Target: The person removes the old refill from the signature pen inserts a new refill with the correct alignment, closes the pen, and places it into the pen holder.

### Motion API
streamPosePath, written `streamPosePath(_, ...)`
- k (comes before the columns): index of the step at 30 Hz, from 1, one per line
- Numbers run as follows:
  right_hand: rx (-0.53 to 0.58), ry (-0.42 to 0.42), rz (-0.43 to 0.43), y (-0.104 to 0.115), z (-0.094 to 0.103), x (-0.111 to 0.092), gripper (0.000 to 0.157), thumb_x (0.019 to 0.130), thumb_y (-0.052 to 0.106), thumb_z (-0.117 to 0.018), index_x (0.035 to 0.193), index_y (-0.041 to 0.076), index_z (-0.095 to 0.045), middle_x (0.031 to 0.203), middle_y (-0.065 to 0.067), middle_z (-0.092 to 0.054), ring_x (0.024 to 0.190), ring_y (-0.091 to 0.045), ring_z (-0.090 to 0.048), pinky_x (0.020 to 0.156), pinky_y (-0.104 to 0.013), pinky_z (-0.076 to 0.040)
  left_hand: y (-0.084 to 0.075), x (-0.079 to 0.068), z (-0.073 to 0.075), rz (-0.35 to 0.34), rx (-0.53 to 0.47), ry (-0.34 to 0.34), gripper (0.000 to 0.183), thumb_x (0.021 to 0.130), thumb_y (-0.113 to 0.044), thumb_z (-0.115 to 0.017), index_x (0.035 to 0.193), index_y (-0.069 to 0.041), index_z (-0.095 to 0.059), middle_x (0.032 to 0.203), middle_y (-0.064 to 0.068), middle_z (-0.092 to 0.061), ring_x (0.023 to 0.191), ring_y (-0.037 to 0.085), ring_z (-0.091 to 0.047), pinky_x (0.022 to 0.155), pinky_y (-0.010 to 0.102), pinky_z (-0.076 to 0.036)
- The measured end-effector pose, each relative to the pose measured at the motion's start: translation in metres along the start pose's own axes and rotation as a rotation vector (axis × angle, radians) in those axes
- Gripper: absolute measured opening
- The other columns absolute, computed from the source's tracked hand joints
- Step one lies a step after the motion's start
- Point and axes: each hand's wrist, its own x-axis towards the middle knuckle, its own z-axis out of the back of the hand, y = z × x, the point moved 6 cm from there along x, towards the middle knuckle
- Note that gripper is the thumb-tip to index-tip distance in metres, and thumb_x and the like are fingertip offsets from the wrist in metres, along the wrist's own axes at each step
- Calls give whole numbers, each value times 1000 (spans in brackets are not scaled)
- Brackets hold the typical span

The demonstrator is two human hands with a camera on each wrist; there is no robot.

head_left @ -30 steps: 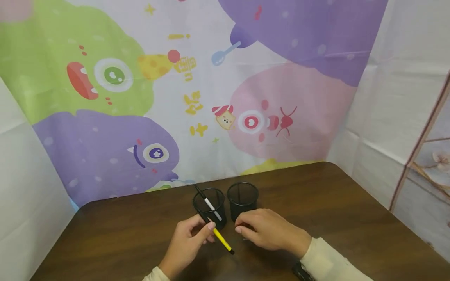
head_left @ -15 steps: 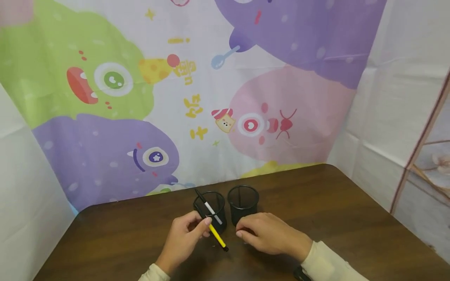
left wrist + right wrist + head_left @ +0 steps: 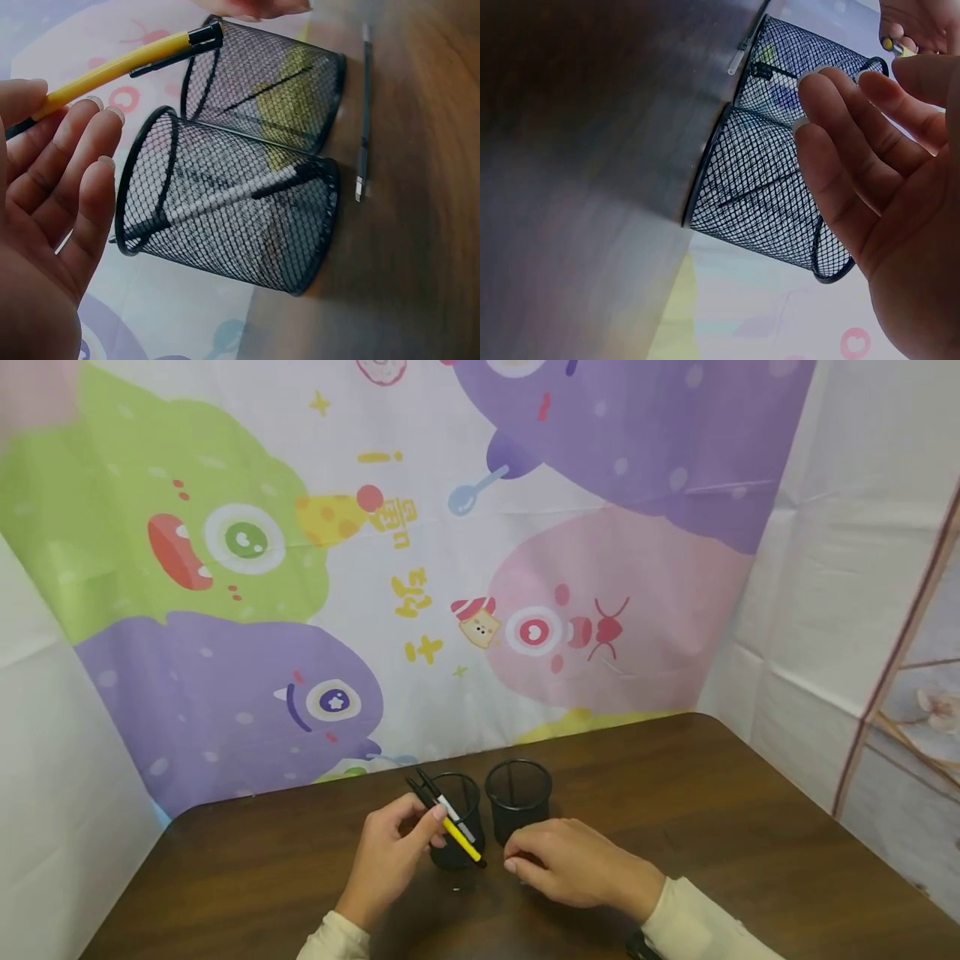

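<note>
My left hand (image 3: 396, 852) pinches a yellow pen (image 3: 112, 71) with black ends between thumb and fingers. In the head view the pen slants in front of the left black mesh pen holder (image 3: 225, 202). Inside that holder leans a white pen with black parts (image 3: 225, 201), its upper end above the rim. The right mesh pen holder (image 3: 517, 789) stands beside it. Just in front of the right holder is my right hand (image 3: 573, 864), its fingers loosely bent and nothing held. A thin dark stick with a pale tip (image 3: 364, 112) lies on the table near the holders' bases.
Both holders stand on a dark brown wooden table (image 3: 247, 877). Behind it hangs a cartoon-printed cloth (image 3: 442, 710), with pale cloth (image 3: 817, 610) along the right side. A small black object (image 3: 641, 946) shows partly beneath the right sleeve.
The yellow pen has swung with my left hand, its lower end rising toward the left holder and its upper end now showing beside the white pen. My right hand stays nearly in place.
</note>
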Motion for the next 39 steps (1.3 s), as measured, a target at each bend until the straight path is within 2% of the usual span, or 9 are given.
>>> streamPosePath(6,-3,5,0,0,-2,0,17,104,30,-56,100,21,-70,90,20,-62,77,6,-57,70,-19,-51,-5,4,3,30,-4,-50,14,96,-14,-70,82,-9,-69,71,7,-69,62,21,-66,57,32,-56)
streamPosePath(10,-18,0,9,0,-1,0,17,104,30,-56,100,22,-70,91,20,-62,79,6,-57,71,-19,-52,-26,5,7,17,-6,-96,15,96,-9,-68,82,-3,-67,73,14,-67,61,24,-65,57,30,-55)
streamPosePath(12,-23,-5,19,1,-2,0,17,104,30,-55,99,23,-70,90,20,-62,78,6,-57,71,-19,-52,-33,5,10,15,-10,-115,16,96,-7,-67,82,-1,-67,72,13,-66,60,25,-64,57,29,-54)
streamPosePath(14,-27,-11,30,2,-2,0,17,104,30,-55,98,23,-70,90,20,-61,77,6,-56,70,-18,-51,-28,7,12,10,-18,-136,15,96,-9,-68,83,-2,-67,72,11,-66,60,25,-64,57,27,-53)
streamPosePath(19,-27,-29,44,3,-1,0,17,104,28,-57,97,20,-71,88,20,-60,76,6,-55,69,-17,-50,-2,12,18,8,-35,-202,12,97,-17,-69,90,-7,-69,71,10,-64,60,24,-63,56,28,-52)
streamPosePath(21,-27,-33,49,4,-1,0,16,103,26,-58,96,19,-71,87,20,-60,75,6,-55,69,-17,-49,0,12,21,-11,-37,-235,13,97,-20,-69,94,-8,-70,69,9,-63,60,23,-62,55,28,-51)
streamPosePath(27,-33,-39,61,5,-1,0,16,103,26,-58,95,20,-71,86,20,-60,75,7,-55,69,-17,-49,3,12,29,-39,-46,-297,16,97,-23,-69,95,-8,-71,66,9,-61,58,24,-60,53,28,-50)
streamPosePath(33,-33,-28,67,6,-3,1,18,103,27,-57,96,19,-71,86,20,-60,74,7,-54,68,-16,-49,8,11,29,27,-34,-292,13,97,-20,-70,97,-7,-70,69,11,-62,61,25,-61,56,25,-50)
streamPosePath(39,-40,-26,67,6,-3,0,18,103,27,-57,96,19,-71,86,19,-61,75,7,-55,68,-17,-50,-12,7,28,30,-10,-278,8,97,-10,-68,99,-2,-70,72,20,-62,62,34,-60,55,24,-49)
